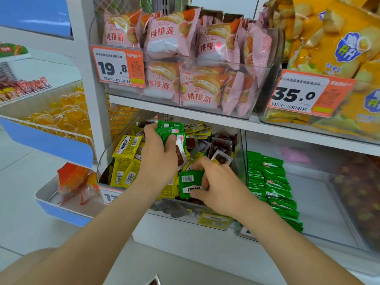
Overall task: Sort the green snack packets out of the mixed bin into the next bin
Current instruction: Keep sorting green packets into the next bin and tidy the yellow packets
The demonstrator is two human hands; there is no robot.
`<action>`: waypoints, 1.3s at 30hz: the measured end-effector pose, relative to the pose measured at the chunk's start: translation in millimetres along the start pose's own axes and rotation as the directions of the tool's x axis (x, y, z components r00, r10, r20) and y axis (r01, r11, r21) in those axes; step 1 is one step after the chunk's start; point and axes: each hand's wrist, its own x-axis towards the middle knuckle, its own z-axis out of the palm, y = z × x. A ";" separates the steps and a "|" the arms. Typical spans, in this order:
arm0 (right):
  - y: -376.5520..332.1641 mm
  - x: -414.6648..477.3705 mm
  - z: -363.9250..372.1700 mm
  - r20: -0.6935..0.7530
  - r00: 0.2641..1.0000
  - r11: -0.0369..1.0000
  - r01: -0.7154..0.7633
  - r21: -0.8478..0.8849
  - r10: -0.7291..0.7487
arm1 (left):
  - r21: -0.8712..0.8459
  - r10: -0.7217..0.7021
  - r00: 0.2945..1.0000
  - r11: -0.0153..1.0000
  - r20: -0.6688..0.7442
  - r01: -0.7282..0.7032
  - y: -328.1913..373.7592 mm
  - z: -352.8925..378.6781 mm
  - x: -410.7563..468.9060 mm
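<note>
The mixed bin [241, 161] is a clear tub on the lower shelf, filled with yellow, brown and green snack packets. My left hand [158, 155] is over its middle and grips a bunch of green packets [169, 129], with a silver-brown one caught under the thumb. My right hand [218, 186] is at the bin's front right and pinches a single green packet [190, 183], barcode side up. In the neighbouring clear bin [320, 204] to the right, a row of green packets [271, 186] lies along the left wall.
Yellow packets [125, 161] fill the left of the mixed bin, brown ones [221, 149] the back right. The shelf above holds a tub of pink cake packs [193, 64] and yellow chip bags [333, 50]. A blue-edged rack [53, 145] stands to the left.
</note>
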 end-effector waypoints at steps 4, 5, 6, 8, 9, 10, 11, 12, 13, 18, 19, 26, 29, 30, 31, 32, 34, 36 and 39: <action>-3.4 -2.0 0.0 -0.053 0.999 0.992 0.002 -0.130 -0.009 | -0.066 -0.037 0.999 0.997 0.022 0.038 -0.5 -2.4 -1.4; -4.7 -2.7 -2.7 -0.102 0.995 0.986 -0.009 -0.167 -0.008 | -0.094 -0.050 0.998 0.994 0.023 0.052 -1.0 -2.6 -1.8; -5.9 -3.5 -6.1 -0.171 0.985 0.976 -0.030 -0.214 -0.008 | -0.115 -0.057 0.998 0.992 0.016 0.058 -1.9 -2.3 -1.6; -9.6 -5.6 -14.4 -0.314 0.949 0.962 -0.108 -0.252 0.024 | -0.125 -0.055 0.998 0.991 -0.008 0.054 -2.6 -2.7 -1.3; -10.5 -6.9 -18.4 -0.372 0.927 0.960 -0.142 -0.242 0.044 | -0.128 -0.051 0.999 0.991 -0.014 0.049 -2.2 -3.1 -1.5; -9.6 -7.2 -21.5 -0.418 0.907 0.960 -0.162 -0.229 0.053 | -0.128 -0.045 0.999 0.991 -0.016 0.043 -2.6 -3.2 -1.7; -8.2 -6.7 -23.8 -0.461 0.886 0.965 -0.163 -0.205 0.052 | -0.132 -0.038 0.999 0.991 -0.015 0.036 -2.0 -3.2 -2.2; -8.0 -6.6 -24.9 -0.509 0.859 0.979 -0.145 -0.140 0.054 | -0.129 -0.033 0.999 0.991 -0.015 0.031 -2.2 -2.5 -2.4; -9.3 -5.5 -23.9 -0.554 0.829 0.995 -0.096 -0.011 0.074 | -0.125 -0.032 0.999 0.992 -0.014 0.030 -1.8 -1.2 -2.9; -28.3 0.7 -15.0 -0.324 0.893 0.636 0.056 0.769 0.313 | -0.209 -0.131 0.989 0.968 0.064 0.141 5.4 9.3 -11.3; -26.6 2.2 -11.3 -0.365 0.890 0.729 0.056 0.682 0.274 | -0.228 -0.170 0.980 0.955 0.106 0.190 7.1 10.5 -13.9; -5.4 4.5 -18.1 -0.281 0.957 0.984 -0.017 0.177 0.067 | -0.102 -0.097 0.988 0.989 0.118 0.109 4.7 -0.7 -15.0; -2.8 -5.9 -13.3 0.008 1.000 0.991 -0.022 -0.132 0.023 | 0.003 0.007 0.998 1.000 0.068 -0.007 3.9 -8.1 -14.4; -3.4 -7.6 -12.9 0.084 0.996 0.986 -0.009 -0.167 0.023 | 0.010 0.013 0.998 1.000 0.058 -0.014 4.7 -9.2 -15.2; -2.2 -7.4 -11.4 0.129 0.992 0.987 0.011 -0.159 0.010 | 0.013 0.008 0.999 1.000 0.050 -0.009 4.6 -9.9 -15.6; -1.3 -7.6 -10.9 0.142 0.990 0.992 0.022 -0.126 -0.004 | 0.009 -0.002 0.999 1.000 0.045 0.001 4.7 -9.8 -15.7; 1.1 -9.0 -8.7 0.067 0.998 0.995 0.022 -0.099 -0.015 | 0.008 -0.014 0.999 1.000 0.046 0.014 2.4 -8.8 -15.7; 0.1 -10.0 -10.1 -0.041 0.999 0.983 -0.014 -0.184 0.006 | 0.023 -0.016 0.998 1.000 0.063 0.014 2.0 -7.0 -16.6; -7.7 -3.9 -13.4 -0.096 0.990 0.940 -0.133 -0.314 0.108 | 0.010 -0.028 0.995 1.000 0.095 0.027 4.2 -3.1 -16.7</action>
